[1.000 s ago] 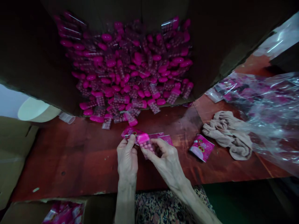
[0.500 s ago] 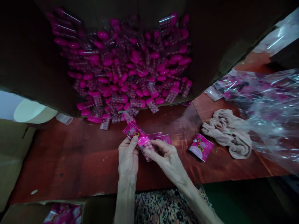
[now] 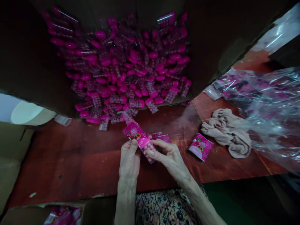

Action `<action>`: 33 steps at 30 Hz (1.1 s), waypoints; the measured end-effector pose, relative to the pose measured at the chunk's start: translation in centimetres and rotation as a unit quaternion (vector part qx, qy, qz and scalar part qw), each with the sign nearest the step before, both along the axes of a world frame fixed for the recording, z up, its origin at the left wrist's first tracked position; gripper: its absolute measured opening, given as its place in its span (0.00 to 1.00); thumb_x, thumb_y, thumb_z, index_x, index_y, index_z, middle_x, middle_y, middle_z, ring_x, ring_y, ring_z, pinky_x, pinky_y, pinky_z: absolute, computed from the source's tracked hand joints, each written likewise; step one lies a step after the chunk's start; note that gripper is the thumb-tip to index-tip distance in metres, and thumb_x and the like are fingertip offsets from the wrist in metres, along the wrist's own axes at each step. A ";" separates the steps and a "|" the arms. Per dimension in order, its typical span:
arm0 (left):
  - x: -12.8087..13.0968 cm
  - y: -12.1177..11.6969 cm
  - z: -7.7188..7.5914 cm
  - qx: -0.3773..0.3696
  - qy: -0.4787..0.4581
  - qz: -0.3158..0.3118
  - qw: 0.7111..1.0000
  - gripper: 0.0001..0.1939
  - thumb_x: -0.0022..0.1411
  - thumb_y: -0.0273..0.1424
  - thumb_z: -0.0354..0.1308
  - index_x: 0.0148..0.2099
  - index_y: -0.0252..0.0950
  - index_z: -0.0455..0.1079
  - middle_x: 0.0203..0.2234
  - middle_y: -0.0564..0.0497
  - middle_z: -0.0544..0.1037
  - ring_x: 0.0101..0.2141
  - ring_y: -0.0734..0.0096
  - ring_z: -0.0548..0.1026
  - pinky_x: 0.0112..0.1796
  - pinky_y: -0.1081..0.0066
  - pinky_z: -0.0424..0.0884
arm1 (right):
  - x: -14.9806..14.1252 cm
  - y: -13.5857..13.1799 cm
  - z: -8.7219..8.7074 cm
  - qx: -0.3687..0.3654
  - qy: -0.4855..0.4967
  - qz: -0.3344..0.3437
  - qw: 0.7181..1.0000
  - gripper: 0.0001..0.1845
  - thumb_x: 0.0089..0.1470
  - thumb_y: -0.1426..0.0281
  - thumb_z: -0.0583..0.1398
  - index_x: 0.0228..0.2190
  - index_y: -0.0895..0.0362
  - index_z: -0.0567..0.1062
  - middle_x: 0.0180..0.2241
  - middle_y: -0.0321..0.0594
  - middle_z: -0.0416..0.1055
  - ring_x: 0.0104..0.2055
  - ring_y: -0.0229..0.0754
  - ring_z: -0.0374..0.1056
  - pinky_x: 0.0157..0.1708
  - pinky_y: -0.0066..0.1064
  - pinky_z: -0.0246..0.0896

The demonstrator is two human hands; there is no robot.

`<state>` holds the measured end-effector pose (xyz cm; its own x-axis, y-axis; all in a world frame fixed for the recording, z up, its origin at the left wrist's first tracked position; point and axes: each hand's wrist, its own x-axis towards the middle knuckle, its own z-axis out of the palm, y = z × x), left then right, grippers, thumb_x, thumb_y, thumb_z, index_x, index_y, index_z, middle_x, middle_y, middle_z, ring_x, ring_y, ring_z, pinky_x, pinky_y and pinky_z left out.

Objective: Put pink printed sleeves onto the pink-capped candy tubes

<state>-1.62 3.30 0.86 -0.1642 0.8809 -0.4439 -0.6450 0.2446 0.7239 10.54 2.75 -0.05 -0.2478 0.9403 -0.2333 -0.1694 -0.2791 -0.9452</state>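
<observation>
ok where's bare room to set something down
Reddish tabletop shows left of the left hand, and between the right hand and the pink sachet. Crowded: the heap of pink blister packs, and the plastic sheeting on the right.

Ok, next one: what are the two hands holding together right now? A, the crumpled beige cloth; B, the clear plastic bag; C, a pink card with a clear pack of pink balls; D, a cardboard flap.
C: the left hand and the right hand both grip the pink card with its clear pack of pink balls.
</observation>
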 end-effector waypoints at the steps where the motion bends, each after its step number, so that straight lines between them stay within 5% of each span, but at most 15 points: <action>1: 0.0 0.0 0.0 0.003 0.004 -0.008 1.000 0.17 0.41 0.42 0.68 0.28 0.31 0.76 0.21 0.46 0.78 0.28 0.63 0.76 0.36 0.64 0.70 | 0.0 -0.1 0.0 -0.002 0.004 -0.002 1.000 0.13 0.48 0.65 0.63 0.37 0.55 0.77 0.29 0.36 0.71 0.28 0.37 0.66 0.31 0.31 0.64; 8: 0.5 -0.4 -0.8 -0.016 0.120 0.048 0.992 0.11 0.47 0.37 0.65 0.23 0.34 0.74 0.16 0.55 0.74 0.21 0.77 0.68 0.27 0.76 0.65 | -0.6 -0.5 0.9 0.174 -0.231 -0.060 0.955 0.08 0.51 0.68 0.61 0.33 0.58 0.77 0.24 0.34 0.65 0.25 0.36 0.62 0.25 0.27 0.58; 13: 0.8 -0.9 -0.5 -0.015 0.190 0.069 0.979 0.11 0.47 0.37 0.65 0.23 0.35 0.74 0.17 0.56 0.74 0.21 0.79 0.67 0.26 0.78 0.63 | -0.7 -0.7 1.2 0.241 -0.265 -0.065 0.932 0.10 0.54 0.71 0.58 0.38 0.61 0.75 0.27 0.38 0.66 0.28 0.38 0.63 0.30 0.30 0.61; 15: 0.6 -0.9 -0.4 -0.009 0.173 0.064 0.983 0.10 0.46 0.37 0.66 0.25 0.35 0.76 0.18 0.55 0.75 0.21 0.78 0.68 0.26 0.77 0.64 | -0.6 -0.6 1.2 0.210 -0.229 -0.050 0.949 0.09 0.52 0.70 0.60 0.37 0.59 0.76 0.27 0.38 0.66 0.28 0.38 0.63 0.30 0.30 0.62; 18: 0.0 -0.9 -0.3 0.011 0.138 0.010 0.990 0.10 0.47 0.37 0.65 0.29 0.35 0.77 0.19 0.52 0.77 0.21 0.75 0.69 0.25 0.75 0.65 | -0.2 -0.3 1.2 0.072 -0.073 -0.004 0.995 0.08 0.50 0.67 0.62 0.34 0.56 0.77 0.27 0.36 0.68 0.27 0.36 0.64 0.29 0.29 0.64; 22: -0.7 -1.1 0.0 0.036 0.152 -0.076 0.985 0.09 0.48 0.35 0.65 0.29 0.34 0.78 0.20 0.50 0.78 0.21 0.73 0.70 0.27 0.73 0.66 | 0.3 -0.1 1.4 -0.047 0.073 0.019 0.996 0.09 0.47 0.66 0.64 0.33 0.55 0.79 0.25 0.34 0.69 0.24 0.33 0.64 0.26 0.27 0.65; 26: -0.3 -1.2 0.4 0.020 0.157 -0.092 0.983 0.08 0.47 0.34 0.65 0.28 0.34 0.78 0.20 0.49 0.78 0.22 0.71 0.72 0.28 0.73 0.68 | 0.2 -0.7 1.3 -0.004 -0.029 -0.038 0.999 0.08 0.46 0.66 0.65 0.30 0.56 0.78 0.23 0.34 0.68 0.24 0.35 0.63 0.25 0.28 0.64; 30: 0.9 -1.4 0.6 -0.032 0.143 -0.027 0.989 0.06 0.45 0.32 0.66 0.25 0.35 0.77 0.19 0.53 0.78 0.22 0.75 0.71 0.28 0.75 0.68 | -0.3 -1.2 1.3 0.080 -0.164 -0.127 0.975 0.09 0.43 0.67 0.65 0.30 0.57 0.77 0.25 0.37 0.70 0.26 0.38 0.66 0.26 0.30 0.64; 33: 1.3 -1.6 0.8 -0.049 0.142 -0.007 0.989 0.06 0.44 0.32 0.67 0.25 0.35 0.76 0.19 0.53 0.78 0.21 0.77 0.71 0.28 0.76 0.68 | -0.3 -1.1 1.5 0.056 -0.151 -0.120 0.980 0.10 0.42 0.67 0.66 0.30 0.57 0.76 0.25 0.37 0.72 0.26 0.37 0.67 0.26 0.29 0.65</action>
